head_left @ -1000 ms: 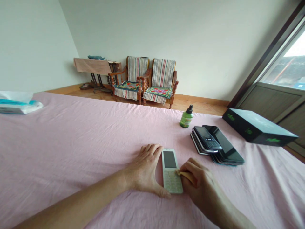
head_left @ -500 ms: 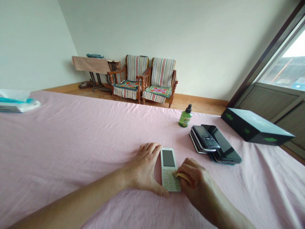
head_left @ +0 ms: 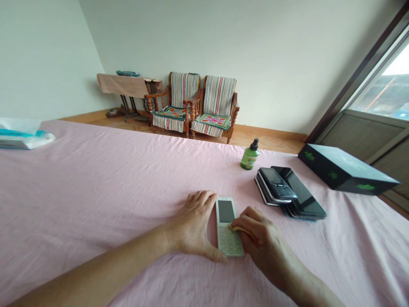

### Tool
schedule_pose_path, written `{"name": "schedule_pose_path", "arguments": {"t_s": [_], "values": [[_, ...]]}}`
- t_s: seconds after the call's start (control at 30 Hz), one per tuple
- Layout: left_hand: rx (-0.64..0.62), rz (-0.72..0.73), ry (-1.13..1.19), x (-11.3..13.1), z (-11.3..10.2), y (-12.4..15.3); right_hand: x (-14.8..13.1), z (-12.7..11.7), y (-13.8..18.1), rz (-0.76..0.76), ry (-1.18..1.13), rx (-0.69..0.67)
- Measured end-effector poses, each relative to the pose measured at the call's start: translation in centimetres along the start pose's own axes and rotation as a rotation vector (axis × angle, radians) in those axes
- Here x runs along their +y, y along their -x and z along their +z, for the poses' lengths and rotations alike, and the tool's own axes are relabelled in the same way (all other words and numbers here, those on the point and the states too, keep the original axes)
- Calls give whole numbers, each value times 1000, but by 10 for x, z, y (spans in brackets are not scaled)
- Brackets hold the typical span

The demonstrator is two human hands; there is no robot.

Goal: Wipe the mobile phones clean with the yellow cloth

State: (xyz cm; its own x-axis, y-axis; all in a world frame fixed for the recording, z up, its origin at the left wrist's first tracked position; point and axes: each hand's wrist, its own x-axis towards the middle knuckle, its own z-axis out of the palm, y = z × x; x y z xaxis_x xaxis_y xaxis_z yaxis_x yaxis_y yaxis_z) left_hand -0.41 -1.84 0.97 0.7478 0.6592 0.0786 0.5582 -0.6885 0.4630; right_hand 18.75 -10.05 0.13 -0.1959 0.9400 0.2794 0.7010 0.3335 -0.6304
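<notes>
A white keypad phone [head_left: 230, 241] lies face up on the pink cloth, its small dark screen toward the far end. My left hand [head_left: 194, 228] braces it from the left, fingertips at the top corner and thumb at the bottom edge. Pinched in my right hand [head_left: 260, 234] is a small pale yellow cloth [head_left: 235, 228], mostly hidden by the fingers. It touches the phone's face just below the screen, around the upper keys.
Right of my hands lie stacked keypad phones [head_left: 277, 183] and dark smartphones [head_left: 302, 192]. Behind them stand a green spray bottle [head_left: 249, 157] and a black box [head_left: 348, 170]. A tissue pack [head_left: 25, 138] sits far left. Two wooden chairs [head_left: 211, 106] stand beyond the pink cloth [head_left: 111, 179].
My right hand has slid the cloth slightly up the phone, from the keys toward the screen. My left hand keeps its hold on the phone.
</notes>
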Motion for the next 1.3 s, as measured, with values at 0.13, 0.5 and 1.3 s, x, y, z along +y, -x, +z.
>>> {"name": "schedule_pose_path", "arguments": {"t_s": [0.13, 0.5, 1.3], "values": [[-9, 2, -15, 0, 0, 0, 1, 0, 2, 5, 20, -16], [11, 10, 11, -2, 0, -1, -5, -5, 4, 7, 91, -75], [67, 36, -4, 0, 1, 0, -18, 8, 8, -32, 189, 10]]}}
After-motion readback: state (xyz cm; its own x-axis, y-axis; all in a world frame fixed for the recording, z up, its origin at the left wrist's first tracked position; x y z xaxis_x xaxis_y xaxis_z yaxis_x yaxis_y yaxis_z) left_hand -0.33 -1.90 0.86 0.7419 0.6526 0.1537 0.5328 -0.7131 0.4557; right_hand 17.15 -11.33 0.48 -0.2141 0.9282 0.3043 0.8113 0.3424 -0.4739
